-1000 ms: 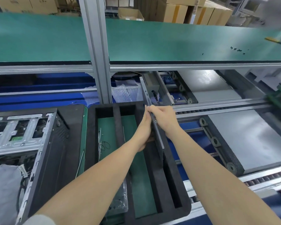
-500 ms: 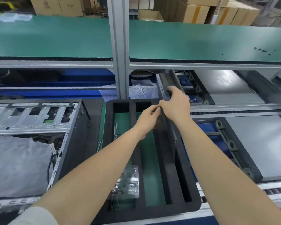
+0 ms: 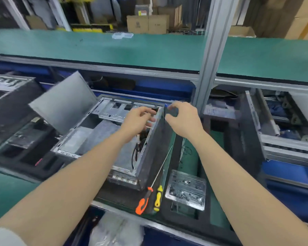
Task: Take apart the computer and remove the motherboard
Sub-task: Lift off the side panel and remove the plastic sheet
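Where both grips were closed half a second ago on the edge of a thin panel stood in the black foam tray [image 3: 181, 217], they are now seen at the far right corner of the computer case [image 3: 114, 142]. The case lies open side up on the green worktop [image 3: 4, 192], directly beneath them. The view has been swung to the left, so the case is now centred. The right grip [image 3: 181, 119] is pinched, thumb against fingers, on the top corner of the case's black wall [image 3: 156, 148]. The left grip [image 3: 140, 119] is held just beside it over the opening, fingers loosely curled and nothing clasped. A dark panel [image 3: 245, 132] with a pale metal rim is seen on edge well to the right of the right grip, released. The inside of the case is largely covered by a grey sheet [image 3: 100, 137], so the motherboard cannot be made out; cables [image 3: 139, 144] are bunched just below the left grip. Nearer than both grips, an orange-handled screwdriver [image 3: 143, 201] is leant with its long shaft along the black wall. A yellow-handled one [image 3: 158, 196] is laid beside it, and a clear tray of screws [image 3: 185, 189] is set in the foam tray. A grey plate [image 3: 60, 105] is propped to the left of the left grip, and an aluminium post [image 3: 208, 55] rises behind the right grip.
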